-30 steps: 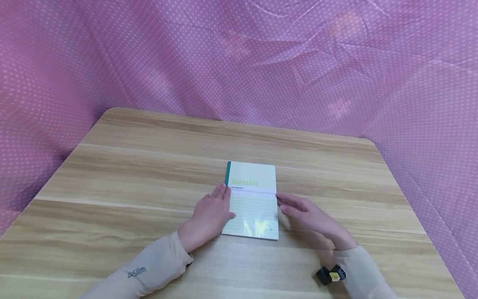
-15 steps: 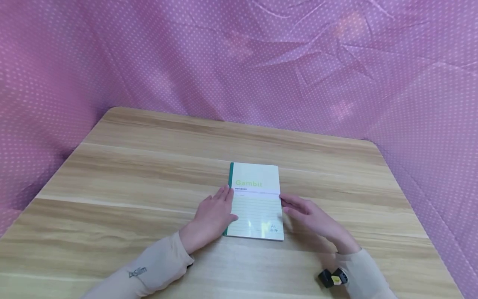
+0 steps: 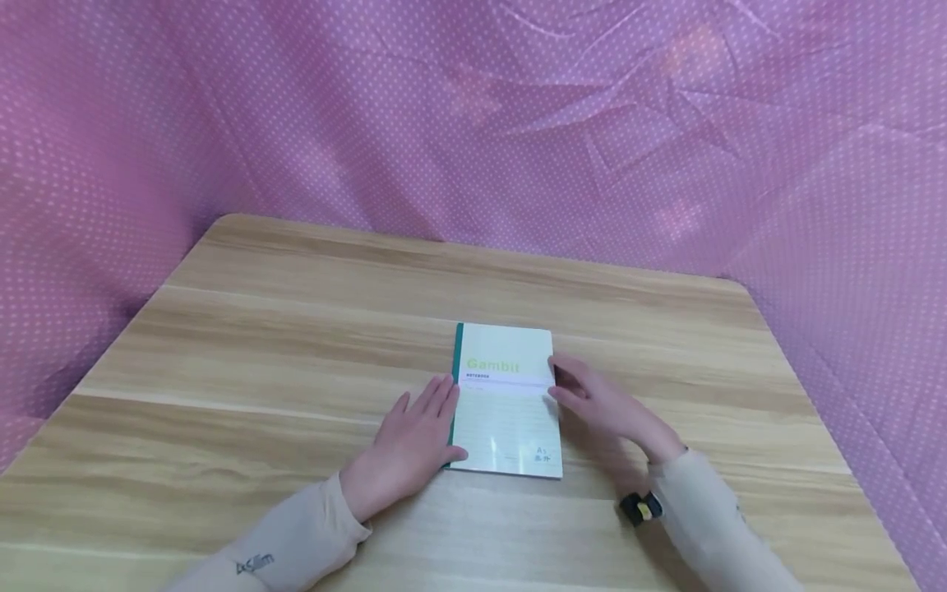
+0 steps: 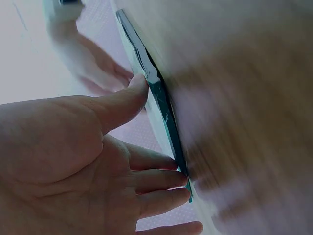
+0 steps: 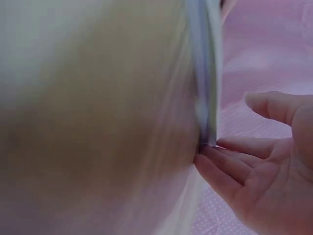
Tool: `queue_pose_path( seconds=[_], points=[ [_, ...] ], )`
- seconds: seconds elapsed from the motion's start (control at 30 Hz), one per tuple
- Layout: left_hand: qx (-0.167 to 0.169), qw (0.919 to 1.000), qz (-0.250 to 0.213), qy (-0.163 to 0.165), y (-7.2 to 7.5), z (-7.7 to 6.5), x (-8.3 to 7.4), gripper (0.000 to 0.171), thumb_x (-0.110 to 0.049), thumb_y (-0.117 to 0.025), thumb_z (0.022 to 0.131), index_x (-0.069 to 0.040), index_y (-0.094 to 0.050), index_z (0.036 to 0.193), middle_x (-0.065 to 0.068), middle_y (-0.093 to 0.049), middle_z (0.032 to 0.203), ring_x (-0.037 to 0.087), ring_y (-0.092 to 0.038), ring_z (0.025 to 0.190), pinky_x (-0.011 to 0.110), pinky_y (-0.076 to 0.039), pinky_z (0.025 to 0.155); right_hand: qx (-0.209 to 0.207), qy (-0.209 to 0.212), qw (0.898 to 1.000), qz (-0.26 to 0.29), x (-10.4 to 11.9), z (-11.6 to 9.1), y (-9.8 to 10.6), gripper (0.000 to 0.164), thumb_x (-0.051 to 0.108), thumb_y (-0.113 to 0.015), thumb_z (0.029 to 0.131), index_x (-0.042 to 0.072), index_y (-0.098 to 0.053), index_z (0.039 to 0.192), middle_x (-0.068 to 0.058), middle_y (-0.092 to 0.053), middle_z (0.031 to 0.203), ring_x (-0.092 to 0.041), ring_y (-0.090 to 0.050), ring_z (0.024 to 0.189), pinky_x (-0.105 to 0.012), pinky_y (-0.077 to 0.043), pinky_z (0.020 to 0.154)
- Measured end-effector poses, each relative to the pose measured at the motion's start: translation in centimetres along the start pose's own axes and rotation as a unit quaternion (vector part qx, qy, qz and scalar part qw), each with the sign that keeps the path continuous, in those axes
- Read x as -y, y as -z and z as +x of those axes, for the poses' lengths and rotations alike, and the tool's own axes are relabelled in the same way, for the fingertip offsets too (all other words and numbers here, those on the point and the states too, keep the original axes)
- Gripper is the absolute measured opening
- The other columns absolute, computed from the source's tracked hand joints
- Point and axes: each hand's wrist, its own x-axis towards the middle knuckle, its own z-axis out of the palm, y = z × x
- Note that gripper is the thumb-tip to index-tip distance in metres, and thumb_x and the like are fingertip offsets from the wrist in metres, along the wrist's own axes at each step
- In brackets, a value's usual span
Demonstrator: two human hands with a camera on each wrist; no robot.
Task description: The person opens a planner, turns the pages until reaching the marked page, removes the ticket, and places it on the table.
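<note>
Hand movement: against the half-second-earlier frame, the right hand (image 3: 607, 399) has gone farther up the right edge of the notebook (image 3: 505, 423); the left hand (image 3: 407, 436) has slid slightly toward the person. The notebook shows no clear change of place.
Notebook position: lying flat near the middle of the wooden table (image 3: 296, 329), between the two hands, green spine (image 3: 457, 349) on the left.
Cover markings: "Gambit" in pale green, "NOTEBOOK" in small print below it, a pale lilac band, ruled lines, "A5" at the lower right.
Left fingers: extended, lying against the spine, little finger spread from the others; thumb set apart, its tip over the near left corner of the cover. Nothing is gripped.
Right fingers: slightly bent, tips touching the right edge; thumb held apart from them. Whether the thumb touches the cover cannot be told; the right wrist view is partly blurred.
Sleeves: beige on both arms, dark lettering on the left sleeve (image 3: 274, 534); a black device (image 3: 639, 510) with a yellow patch at the right cuff.
Backdrop: pink dotted cloth (image 3: 473, 115), creased, behind and beside the table.
</note>
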Motion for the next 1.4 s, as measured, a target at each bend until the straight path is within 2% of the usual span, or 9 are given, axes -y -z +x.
queue_pose_path(
  seconds=[0.07,0.1,0.2,0.3,0.53,0.8,1.03,1.27,1.4],
  points=[
    [-0.005,0.9998,0.016,-0.006,-0.1,-0.3,-0.1,0.079,-0.042,-0.064,0.094,0.003,-0.031,0.151,0.017,-0.024,0.159,0.030,-0.019,0.147,0.056,-0.022,0.115,-0.008,0.019,0.999,-0.034,-0.5,1.5,0.5,0.031,0.011,-0.058,0.099,-0.003,-0.054,0.126,-0.013,-0.061,0.108,-0.024,-0.059,0.097,-0.041,-0.052,0.085],
    [-0.007,0.9997,0.021,-0.009,-0.2,-0.5,-0.2,0.079,-0.043,-0.063,0.094,0.003,-0.032,0.151,0.017,-0.025,0.159,0.030,-0.019,0.147,0.056,-0.022,0.115,-0.011,0.023,0.998,-0.051,-0.7,2.1,0.7,0.031,0.010,-0.058,0.099,-0.004,-0.054,0.126,-0.013,-0.061,0.107,-0.025,-0.058,0.097,-0.042,-0.052,0.086],
    [-0.010,0.9994,0.028,-0.018,-0.7,-0.9,-0.4,0.080,-0.046,-0.061,0.094,0.003,-0.032,0.151,0.016,-0.025,0.159,0.029,-0.020,0.147,0.056,-0.022,0.115,-0.016,0.018,0.996,-0.091,-1.4,3.5,1.2,0.041,0.011,-0.058,0.099,-0.008,-0.049,0.134,-0.024,-0.058,0.127,-0.035,-0.055,0.117,-0.048,-0.045,0.101],
    [-0.007,0.9995,0.020,-0.022,-1.1,-1.1,-0.5,0.082,-0.047,-0.061,0.094,0.002,-0.030,0.152,0.016,-0.023,0.160,0.029,-0.018,0.148,0.056,-0.021,0.115,-0.014,0.000,0.993,-0.115,-1.8,4.2,1.6,0.054,0.014,-0.058,0.099,-0.011,-0.038,0.144,-0.029,-0.038,0.148,-0.042,-0.035,0.138,-0.052,-0.029,0.113],
    [0.002,0.9994,0.028,-0.020,-1.1,-1.0,-0.5,0.081,-0.046,-0.061,0.094,0.000,-0.028,0.153,0.015,-0.022,0.160,0.028,-0.018,0.148,0.055,-0.020,0.116,-0.008,-0.014,0.992,-0.125,-2.4,5.1,1.9,0.053,0.019,-0.057,0.100,-0.007,-0.041,0.143,-0.025,-0.035,0.151,-0.040,-0.033,0.139,-0.051,-0.027,0.114],
    [-0.009,0.9985,0.048,-0.025,-1.0,-1.0,-0.6,0.081,-0.046,-0.063,0.093,0.001,-0.032,0.151,0.015,-0.026,0.159,0.028,-0.022,0.147,0.054,-0.023,0.115,-0.025,-0.005,0.995,-0.095,-2.3,5.0,2.1,0.048,0.016,-0.056,0.101,-0.006,-0.044,0.141,-0.024,-0.037,0.150,-0.040,-0.037,0.137,-0.052,-0.030,0.112],
    [-0.009,0.9980,0.060,-0.016,-0.9,-1.1,-0.6,0.081,-0.047,-0.063,0.093,0.000,-0.033,0.151,0.014,-0.026,0.159,0.027,-0.022,0.147,0.053,-0.024,0.115,-0.082,0.018,0.995,-0.059,-1.5,5.1,2.2,0.042,0.011,-0.057,0.099,-0.004,-0.049,0.138,-0.022,-0.046,0.144,-0.042,-0.043,0.132,-0.054,-0.035,0.109],
    [-0.014,0.9967,0.079,-0.014,-0.8,-1.1,-0.6,0.081,-0.046,-0.065,0.091,0.000,-0.034,0.151,0.013,-0.029,0.158,0.026,-0.026,0.146,0.052,-0.026,0.114,-0.148,0.017,0.988,0.048,-0.3,4.9,1.9,0.035,0.001,-0.061,0.094,-0.002,-0.057,0.129,-0.023,-0.065,0.117,-0.039,-0.062,0.107,-0.048,-0.051,0.094],
    [-0.015,0.9966,0.080,-0.012,-0.8,-1.1,-0.5,0.081,-0.047,-0.065,0.091,-0.001,-0.034,0.151,0.012,-0.029,0.158,0.025,-0.026,0.146,0.052,-0.026,0.114,-0.177,0.001,0.983,0.050,0.3,4.2,1.6,0.038,-0.002,-0.062,0.093,-0.002,-0.057,0.131,-0.023,-0.067,0.110,-0.036,-0.065,0.101,-0.046,-0.053,0.087]
  ],
)
